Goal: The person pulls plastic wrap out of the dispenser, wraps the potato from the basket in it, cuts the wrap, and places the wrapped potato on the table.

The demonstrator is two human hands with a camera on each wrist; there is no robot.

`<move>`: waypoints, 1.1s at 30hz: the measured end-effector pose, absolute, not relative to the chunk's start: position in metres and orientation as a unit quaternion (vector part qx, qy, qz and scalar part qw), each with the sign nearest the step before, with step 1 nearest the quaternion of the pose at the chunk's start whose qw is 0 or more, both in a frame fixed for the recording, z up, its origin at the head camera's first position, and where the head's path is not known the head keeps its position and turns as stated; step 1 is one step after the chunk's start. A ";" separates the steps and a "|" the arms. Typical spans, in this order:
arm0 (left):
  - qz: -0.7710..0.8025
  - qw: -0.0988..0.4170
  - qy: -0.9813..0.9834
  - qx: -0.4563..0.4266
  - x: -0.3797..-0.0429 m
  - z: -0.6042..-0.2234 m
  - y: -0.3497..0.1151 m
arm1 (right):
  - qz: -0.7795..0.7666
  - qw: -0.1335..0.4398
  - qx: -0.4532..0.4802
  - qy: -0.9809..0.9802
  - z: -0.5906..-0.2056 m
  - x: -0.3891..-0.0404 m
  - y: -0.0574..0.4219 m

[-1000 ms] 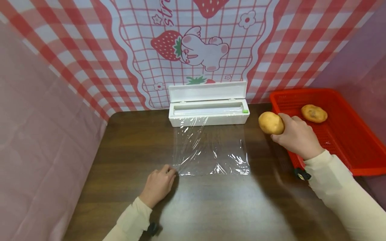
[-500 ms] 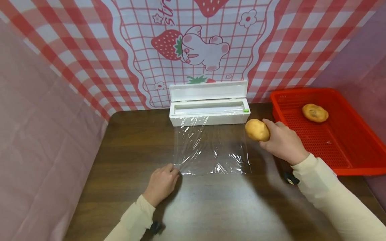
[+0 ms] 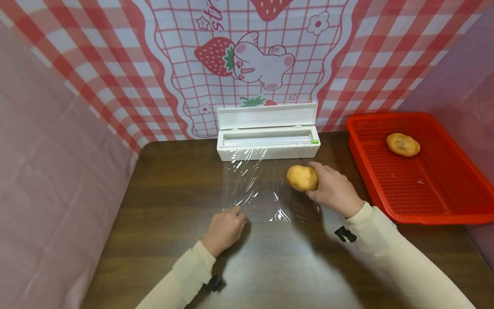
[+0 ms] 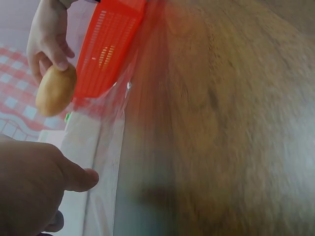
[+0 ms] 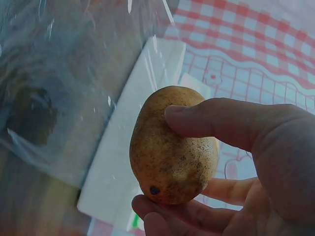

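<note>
My right hand (image 3: 335,191) grips a potato (image 3: 302,178) by its right side, above the stretched sheet of plastic wrap (image 3: 266,193). In the right wrist view, the thumb presses one face of the potato (image 5: 170,147) and the fingers curl behind it. The clear wrap runs forward over the table from a white dispenser box (image 3: 268,152) whose lid stands up. My left hand (image 3: 225,231) hovers or rests at the wrap's front left edge. In the left wrist view, the left hand's thumb (image 4: 78,178) sticks out with nothing pinched visibly; contact with the wrap is unclear.
A red plastic basket (image 3: 444,210) stands at the right of the brown wooden table (image 3: 170,184). Inside it lies another potato (image 3: 403,144). A checked strawberry cloth (image 3: 262,64) hangs behind the box. A green slider (image 3: 314,141) sits at the box's right end.
My right hand has carried the potato leftward from beside the basket to over the wrap. My left hand has shifted right from the wrap's front left corner.
</note>
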State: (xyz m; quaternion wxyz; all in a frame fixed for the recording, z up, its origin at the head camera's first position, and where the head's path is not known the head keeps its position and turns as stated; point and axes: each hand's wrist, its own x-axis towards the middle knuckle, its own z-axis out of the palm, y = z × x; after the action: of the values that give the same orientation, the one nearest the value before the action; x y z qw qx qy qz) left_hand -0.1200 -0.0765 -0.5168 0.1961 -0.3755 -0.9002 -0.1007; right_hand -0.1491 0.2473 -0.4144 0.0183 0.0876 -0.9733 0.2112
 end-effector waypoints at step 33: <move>-0.075 0.189 -0.901 -0.382 -0.123 -0.534 -0.043 | 0.240 -0.023 0.182 -0.953 -0.471 -0.145 0.179</move>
State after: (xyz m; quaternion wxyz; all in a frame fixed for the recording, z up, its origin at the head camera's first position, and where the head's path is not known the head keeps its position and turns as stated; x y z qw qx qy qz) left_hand -0.1232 -0.0435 -0.5342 0.1895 -0.3821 -0.9014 -0.0749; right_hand -0.1452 0.1789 -0.4712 -0.0226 0.1823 -0.9533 0.2396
